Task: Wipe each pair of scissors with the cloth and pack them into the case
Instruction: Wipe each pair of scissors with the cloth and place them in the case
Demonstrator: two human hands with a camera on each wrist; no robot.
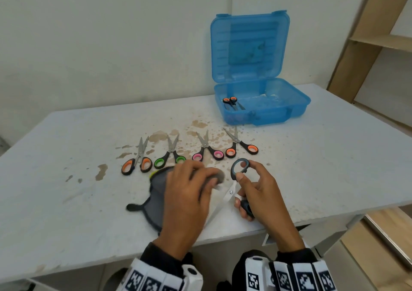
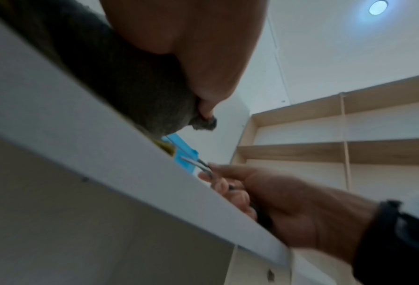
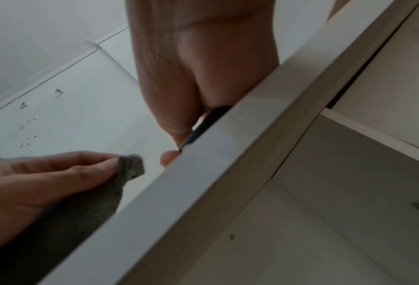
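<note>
My right hand (image 1: 247, 188) grips grey-handled scissors (image 1: 232, 191) by the handles just above the table's near edge. They are spread apart, with one loop up and a blade slanting down-left. My left hand (image 1: 198, 179) holds a bunched grey cloth (image 1: 156, 192) beside that blade; whether cloth and blade touch is hidden. The right wrist view shows the left fingers (image 3: 86, 169) pinching the cloth (image 3: 130, 165). Several scissors lie in a row behind: orange (image 1: 137, 161), green (image 1: 170, 154), pink (image 1: 208, 151), orange (image 1: 242, 145). The blue case (image 1: 296, 105) stands with its lid up at the back right, one orange pair (image 1: 231, 102) inside.
The white table (image 1: 66, 156) has brown stains around the row of scissors. A wall runs behind it. A wooden shelf unit (image 1: 367, 45) stands to the right of the table. Part of the cloth trails on the table left of my left hand.
</note>
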